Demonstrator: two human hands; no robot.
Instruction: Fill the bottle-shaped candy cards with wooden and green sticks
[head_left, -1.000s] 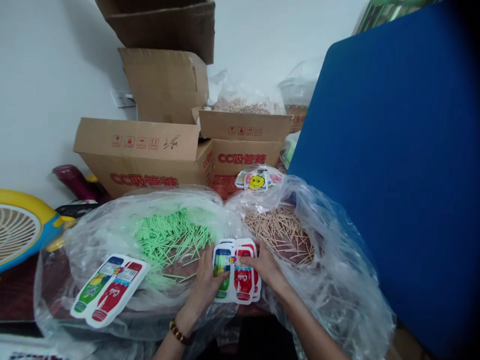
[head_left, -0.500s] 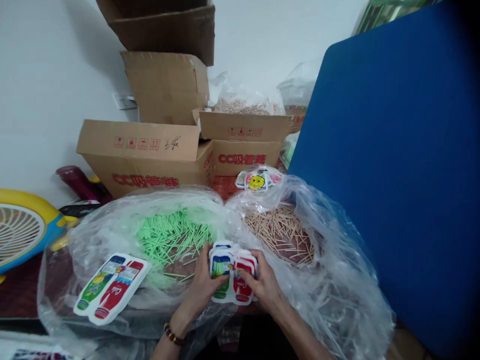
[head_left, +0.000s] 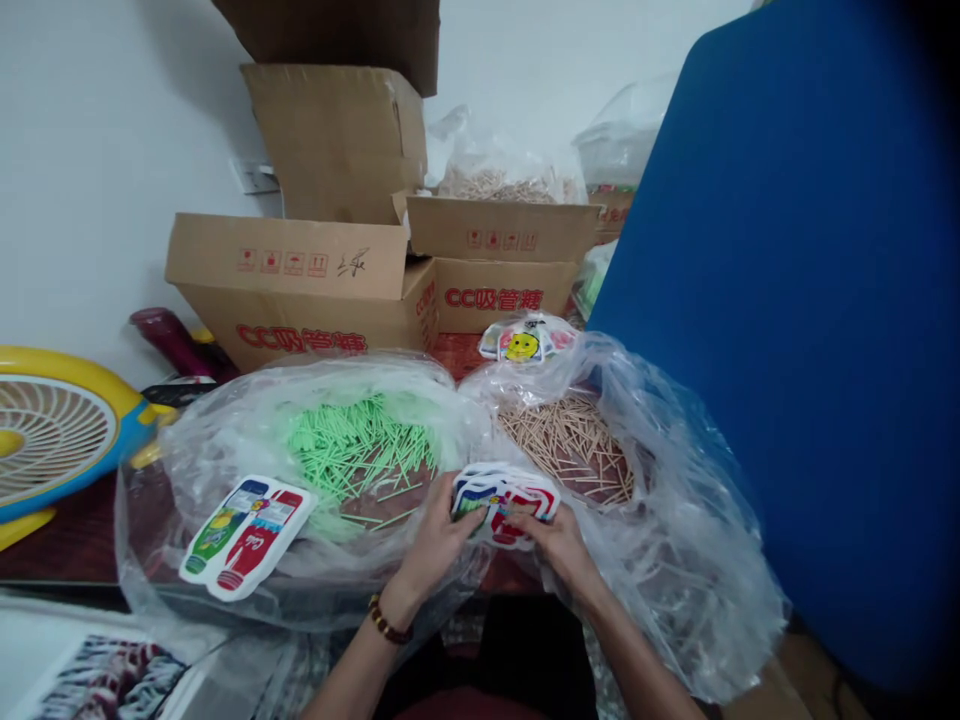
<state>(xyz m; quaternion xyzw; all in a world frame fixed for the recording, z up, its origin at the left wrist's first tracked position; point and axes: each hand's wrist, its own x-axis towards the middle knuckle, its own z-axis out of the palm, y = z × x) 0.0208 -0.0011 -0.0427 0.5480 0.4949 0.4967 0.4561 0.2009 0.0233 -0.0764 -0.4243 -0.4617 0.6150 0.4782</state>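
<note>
Both of my hands hold a small stack of bottle-shaped printed cards [head_left: 504, 490], white-edged with green, blue and red bottles. My left hand [head_left: 440, 537] grips the stack's left side, and a bead bracelet sits on that wrist. My right hand [head_left: 559, 540] pinches the right side. The stack is tipped nearly flat, just in front of two clear plastic bags. The left bag holds green sticks [head_left: 356, 450]; the right bag holds tan sticks [head_left: 574, 445]. One more bottle-shaped card [head_left: 246, 535] lies on the left bag.
Cardboard boxes [head_left: 300, 285] with red print are stacked against the white wall. A yellow and blue fan [head_left: 52, 435] stands at the left. A blue panel [head_left: 795, 330] fills the right side. Smiley-face cards [head_left: 525, 343] lie behind the bags. Printed sheets [head_left: 105, 675] lie at the bottom left.
The card stack has tipped from facing me to lying almost flat. My hands have shifted slightly right and the camera has dropped a little.
</note>
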